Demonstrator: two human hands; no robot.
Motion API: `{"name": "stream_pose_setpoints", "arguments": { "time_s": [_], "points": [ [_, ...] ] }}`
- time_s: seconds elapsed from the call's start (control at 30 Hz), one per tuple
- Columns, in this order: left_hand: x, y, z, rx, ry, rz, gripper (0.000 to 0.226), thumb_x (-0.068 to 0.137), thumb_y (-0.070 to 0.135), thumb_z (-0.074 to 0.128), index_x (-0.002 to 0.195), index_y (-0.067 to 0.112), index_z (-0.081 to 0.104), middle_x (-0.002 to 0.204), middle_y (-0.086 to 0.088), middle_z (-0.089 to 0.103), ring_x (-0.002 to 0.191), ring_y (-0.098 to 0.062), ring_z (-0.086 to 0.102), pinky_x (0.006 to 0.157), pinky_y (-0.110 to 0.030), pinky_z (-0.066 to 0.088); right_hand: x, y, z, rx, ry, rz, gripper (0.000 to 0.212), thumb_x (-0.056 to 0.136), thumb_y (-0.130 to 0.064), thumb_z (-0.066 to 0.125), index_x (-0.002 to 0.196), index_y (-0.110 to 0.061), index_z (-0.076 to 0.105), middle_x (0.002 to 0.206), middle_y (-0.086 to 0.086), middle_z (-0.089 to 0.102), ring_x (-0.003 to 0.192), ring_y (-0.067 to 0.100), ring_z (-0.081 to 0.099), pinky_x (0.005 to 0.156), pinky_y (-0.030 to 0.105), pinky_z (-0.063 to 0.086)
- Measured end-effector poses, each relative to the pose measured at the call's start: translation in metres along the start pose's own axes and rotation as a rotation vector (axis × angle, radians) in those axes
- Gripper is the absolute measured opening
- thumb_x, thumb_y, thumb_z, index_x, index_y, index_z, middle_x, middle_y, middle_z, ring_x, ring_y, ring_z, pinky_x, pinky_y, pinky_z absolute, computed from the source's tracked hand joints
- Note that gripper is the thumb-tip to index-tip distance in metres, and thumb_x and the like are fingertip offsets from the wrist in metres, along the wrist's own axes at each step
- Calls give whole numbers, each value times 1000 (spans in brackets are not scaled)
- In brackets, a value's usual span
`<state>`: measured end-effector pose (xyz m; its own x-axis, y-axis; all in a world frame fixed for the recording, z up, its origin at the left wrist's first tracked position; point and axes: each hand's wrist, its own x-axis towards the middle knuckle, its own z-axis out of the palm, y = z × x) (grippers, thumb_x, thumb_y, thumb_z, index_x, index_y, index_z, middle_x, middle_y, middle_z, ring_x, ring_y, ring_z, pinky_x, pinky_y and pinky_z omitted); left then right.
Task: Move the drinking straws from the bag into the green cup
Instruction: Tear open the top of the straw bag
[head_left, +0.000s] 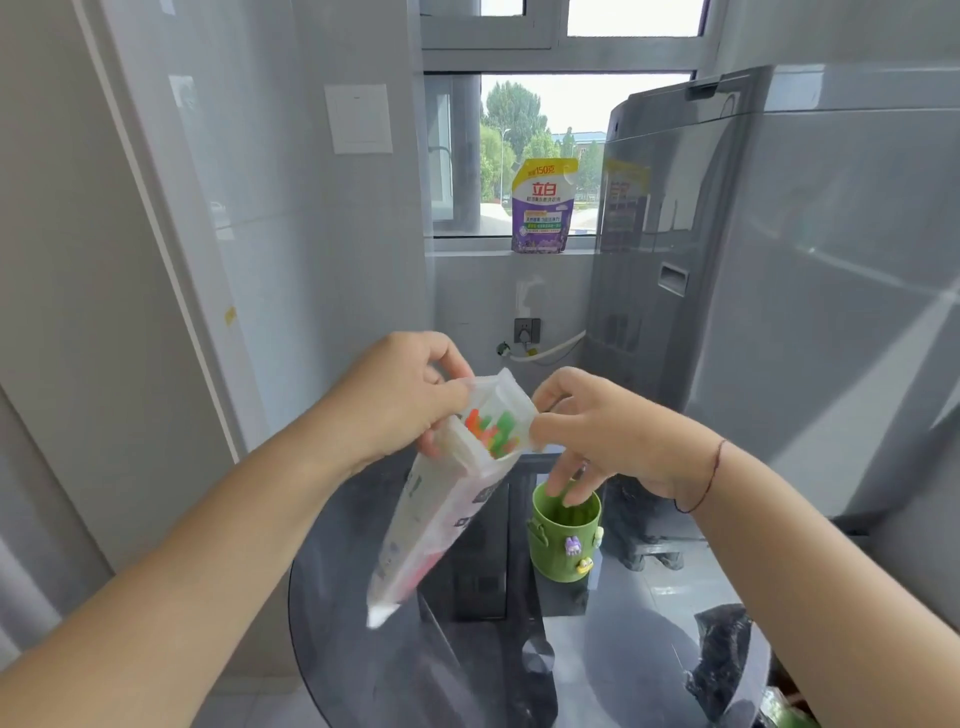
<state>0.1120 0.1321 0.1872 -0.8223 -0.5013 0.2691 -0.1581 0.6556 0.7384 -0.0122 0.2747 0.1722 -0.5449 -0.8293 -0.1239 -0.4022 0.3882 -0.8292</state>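
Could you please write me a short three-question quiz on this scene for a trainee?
1. True or false: the straws are already in the green cup.
2. Which hand holds the mouth of the bag? A left only; B right only; C both.
3. Fill in: the purple pouch stands on the window ____.
Key: 1 false; 2 C, left hand and right hand both hold it; 3 sill.

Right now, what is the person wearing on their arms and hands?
Both forearms are bare: no sleeves in view, no gloves. The left hand and wrist wear nothing. The right hand has a thin dark-red string bracelet round its wrist; a tiny mark on one finger might be a ring, too small to tell.
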Motion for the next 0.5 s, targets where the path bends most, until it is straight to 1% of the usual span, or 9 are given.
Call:
{"name": "stream_pose_setpoints", "arguments": {
  "time_s": [0.03,0.1,0.2,0.27,0.33,0.4,0.43,0.47,0.5],
  "points": [
    [0,3,4,-15,20,13,6,88,10,59,83,11,62,41,6,57,39,-16,54,56,-39,58,1,-1,1,105,-81,49,29,88,-18,59,116,-15,51,110,8,66,74,28,73,62,34,61],
    [0,8,11,-36,65,38,7,88,11,58,82,12,63,46,3,61,41,-16,56,58,-43,58,3,-1,8,275,-174,59,33,93,-18,51,125,-14,49,117,12,65,81,33,73,67,36,62],
    [-5,5,23,-119,134,69,8,91,22,60,86,17,64,57,1,68,46,-15,61,57,-37,58,9,4,20,514,-82,67,32,96,-8,37,121,1,54,103,27,70,81,37,72,65,36,62],
    [-15,-8,35,-321,299,35,17,92,33,58,87,17,63,48,7,56,42,-10,52,50,-28,52,10,9,24,656,15,62,33,94,-3,34,117,8,54,99,33,69,76,39,71,61,35,62],
    [-34,-25,51,-704,480,-160,26,93,36,56,77,15,57,45,8,39,41,-11,35,39,-22,36,11,15,27,806,72,47,33,93,0,32,114,12,54,100,36,67,78,41,70,61,36,62],
    [-54,-40,70,-1173,420,-460,32,87,42,61,71,17,49,48,6,30,42,-11,26,37,-20,24,12,20,29,878,133,16,32,93,1,32,111,12,55,101,35,67,86,44,69,68,38,61],
    [-60,-47,81,-1352,324,-601,36,80,48,64,73,16,49,51,4,33,43,-10,29,38,-20,27,12,22,31,897,157,1,31,93,1,32,109,11,56,101,34,68,88,44,69,70,39,61],
    [-61,-51,91,-1491,212,-721,45,72,55,67,83,13,53,59,0,43,49,-12,40,44,-23,37,12,23,33,915,176,-14,30,93,0,32,106,9,57,100,33,68,87,42,70,72,39,61],
    [-58,-54,100,-1603,115,-789,66,64,59,69,103,8,56,77,-6,57,65,-17,55,59,-31,48,11,23,36,939,186,-18,28,93,0,33,101,7,59,98,31,69,86,41,70,72,39,61]
  ]
}}
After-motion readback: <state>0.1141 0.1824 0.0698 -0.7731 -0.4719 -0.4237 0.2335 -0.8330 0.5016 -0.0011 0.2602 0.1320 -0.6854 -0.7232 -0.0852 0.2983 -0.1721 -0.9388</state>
